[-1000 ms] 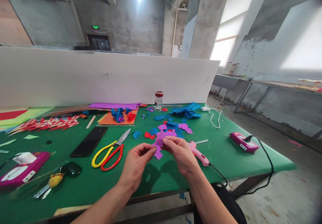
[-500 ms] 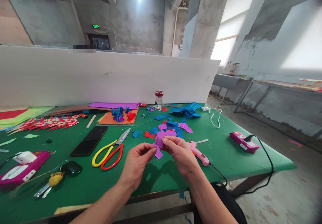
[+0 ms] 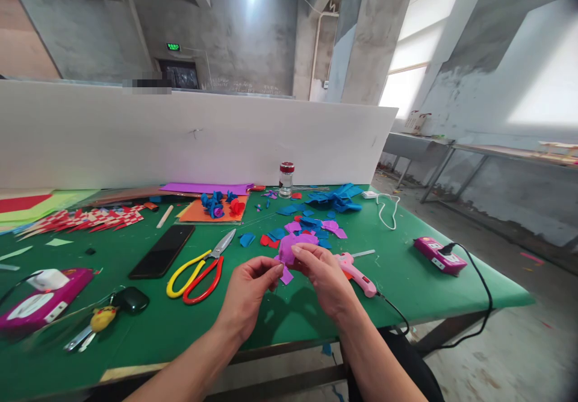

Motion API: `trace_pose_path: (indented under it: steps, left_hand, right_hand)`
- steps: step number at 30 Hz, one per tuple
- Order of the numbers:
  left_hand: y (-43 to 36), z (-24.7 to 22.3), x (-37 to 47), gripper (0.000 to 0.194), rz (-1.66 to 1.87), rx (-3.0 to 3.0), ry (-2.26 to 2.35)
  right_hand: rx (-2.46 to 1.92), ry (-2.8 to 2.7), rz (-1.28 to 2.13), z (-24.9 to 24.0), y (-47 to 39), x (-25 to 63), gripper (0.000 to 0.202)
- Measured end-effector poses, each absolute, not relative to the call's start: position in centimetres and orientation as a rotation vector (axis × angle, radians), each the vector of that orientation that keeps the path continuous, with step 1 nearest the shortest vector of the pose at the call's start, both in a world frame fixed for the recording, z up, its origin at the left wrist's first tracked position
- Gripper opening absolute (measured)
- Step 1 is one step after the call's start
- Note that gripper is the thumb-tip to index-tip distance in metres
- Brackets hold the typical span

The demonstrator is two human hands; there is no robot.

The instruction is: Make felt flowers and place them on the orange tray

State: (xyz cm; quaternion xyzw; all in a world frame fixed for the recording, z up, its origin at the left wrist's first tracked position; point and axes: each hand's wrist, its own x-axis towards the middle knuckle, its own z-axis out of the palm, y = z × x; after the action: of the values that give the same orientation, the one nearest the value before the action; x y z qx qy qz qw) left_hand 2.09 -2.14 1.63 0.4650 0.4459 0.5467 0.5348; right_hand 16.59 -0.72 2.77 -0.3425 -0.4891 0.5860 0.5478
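Note:
Between my hands, above the green table, is a piece of purple crepe paper point(image 3: 291, 250). My right hand point(image 3: 323, 275) pinches it between thumb and fingers. My left hand point(image 3: 253, 284) is closed, thumb against forefinger, at the paper's left edge; what lies between those fingertips is too small to make out. Purple, blue and red paper pieces point(image 3: 276, 234) lie scattered just beyond. A pink glue gun point(image 3: 359, 275) rests right of my right hand. Scissors with one yellow and one red handle point(image 3: 203, 272) lie left of my left hand.
A black phone point(image 3: 162, 251) and keys with a yellow charm point(image 3: 103, 319) lie to the left. Purple power strips point(image 3: 440, 254) sit at both sides. Blue and red paper flowers point(image 3: 219, 204) rest on orange sheets; a lidded glass jar point(image 3: 286, 180) stands near the white board point(image 3: 217, 137).
The purple paper's upper edge looks more curved around my right fingertips. Both hands stay nearly in place, and the whole view has shifted very slightly.

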Motion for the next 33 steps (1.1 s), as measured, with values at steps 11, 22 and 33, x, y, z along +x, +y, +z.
trace_pose_path:
  steps: [11,22,33]
  left_hand:
    - [-2.1,1.9,2.1,0.025,1.323,1.076,1.07]
    - [-2.1,1.6,2.0,0.024,1.364,1.034,1.019]
    - [-2.2,1.5,2.1,0.026,1.369,1.026,1.006]
  right_hand:
    - [-0.722,-1.08,1.492,2.9,-0.9,16.2,0.015]
    - [-0.608,-1.023,1.536,2.1,-0.9,15.2,0.033]
    - [-0.627,-0.895,1.618,1.9,-0.9,14.8,0.039]
